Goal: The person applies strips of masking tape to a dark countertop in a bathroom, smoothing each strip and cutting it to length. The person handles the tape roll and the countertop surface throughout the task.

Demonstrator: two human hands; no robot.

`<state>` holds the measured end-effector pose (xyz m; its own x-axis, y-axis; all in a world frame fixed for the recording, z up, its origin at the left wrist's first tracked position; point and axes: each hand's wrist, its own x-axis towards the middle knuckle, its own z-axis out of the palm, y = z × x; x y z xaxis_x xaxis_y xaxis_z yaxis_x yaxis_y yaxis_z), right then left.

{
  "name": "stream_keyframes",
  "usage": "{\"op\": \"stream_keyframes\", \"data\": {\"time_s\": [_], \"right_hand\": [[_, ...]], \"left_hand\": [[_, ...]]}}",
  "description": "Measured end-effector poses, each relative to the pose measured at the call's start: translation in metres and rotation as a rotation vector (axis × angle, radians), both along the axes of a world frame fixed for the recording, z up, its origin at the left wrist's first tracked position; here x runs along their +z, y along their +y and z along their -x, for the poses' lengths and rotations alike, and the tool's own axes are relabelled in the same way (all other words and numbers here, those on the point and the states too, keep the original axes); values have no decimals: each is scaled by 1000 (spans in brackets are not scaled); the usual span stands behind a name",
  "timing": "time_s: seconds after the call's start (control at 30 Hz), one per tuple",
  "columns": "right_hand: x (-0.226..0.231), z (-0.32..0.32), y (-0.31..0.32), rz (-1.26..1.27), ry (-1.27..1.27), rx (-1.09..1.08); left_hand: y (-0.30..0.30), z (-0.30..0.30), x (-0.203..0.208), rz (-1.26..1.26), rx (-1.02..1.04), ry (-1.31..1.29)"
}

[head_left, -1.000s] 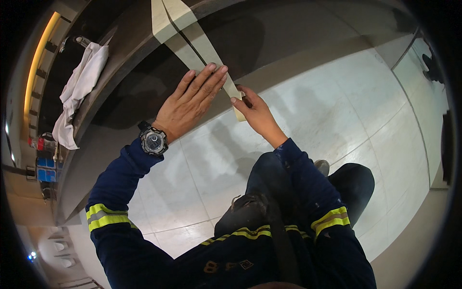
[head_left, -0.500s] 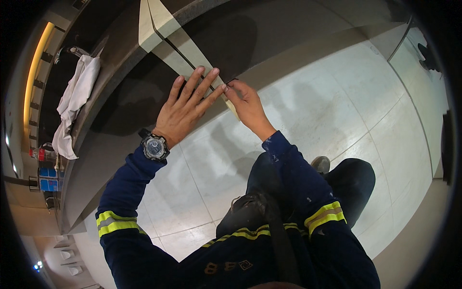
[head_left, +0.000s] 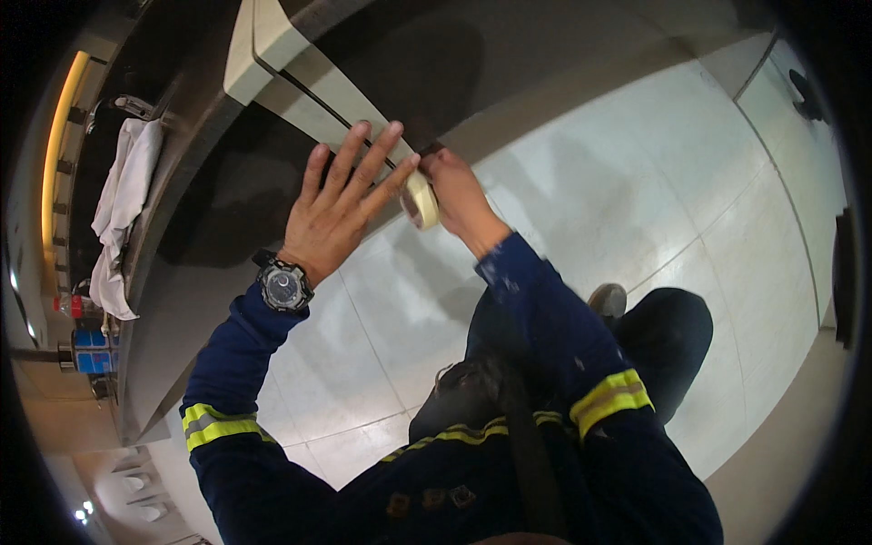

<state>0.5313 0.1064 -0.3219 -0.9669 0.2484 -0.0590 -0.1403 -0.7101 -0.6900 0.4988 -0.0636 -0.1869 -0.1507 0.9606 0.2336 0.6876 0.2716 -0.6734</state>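
Two pale bands, which look like masking tape strips (head_left: 316, 74), run side by side over a dark panel (head_left: 409, 68), with a thin black line between them. My left hand (head_left: 338, 202) lies over the bands' near end, fingers spread and palm down. A dark watch circles that wrist. At the panel's lower edge, my right hand (head_left: 456, 193) has its fingers closed at the end of the tape, the fingertips partly hidden. A roll of masking tape (head_left: 420, 202) hangs between my two hands, against the right one.
A white cloth (head_left: 127, 204) drapes over the dark counter (head_left: 204, 118) at left, by a metal tap. Blue boxes (head_left: 94, 351) and a red-capped bottle (head_left: 74, 306) stand farther along. Pale floor tiles (head_left: 618, 182) lie below, with my shoe (head_left: 607, 300) on them.
The tape roll has turned and now shows its side and hollow. My right hand has shifted slightly left, its fingers more tucked in. The left hand stays spread on the bands.
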Motion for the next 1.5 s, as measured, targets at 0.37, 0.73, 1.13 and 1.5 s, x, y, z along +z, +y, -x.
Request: {"op": "stream_keyframes", "data": {"time_s": [0.37, 0.73, 1.13, 1.5], "right_hand": [[24, -59, 51, -166, -148, 156], [16, -167, 159, -458, -286, 95], [67, -161, 134, -583, -98, 248], [87, -159, 144, -764, 21, 181]], "left_hand": [[-3, -17, 3, -331, -321, -589], [60, -63, -53, -1418, -103, -2225], [33, -31, -71, -1538, -490, -2644], [111, -166, -65, -659, 626, -2180]]}}
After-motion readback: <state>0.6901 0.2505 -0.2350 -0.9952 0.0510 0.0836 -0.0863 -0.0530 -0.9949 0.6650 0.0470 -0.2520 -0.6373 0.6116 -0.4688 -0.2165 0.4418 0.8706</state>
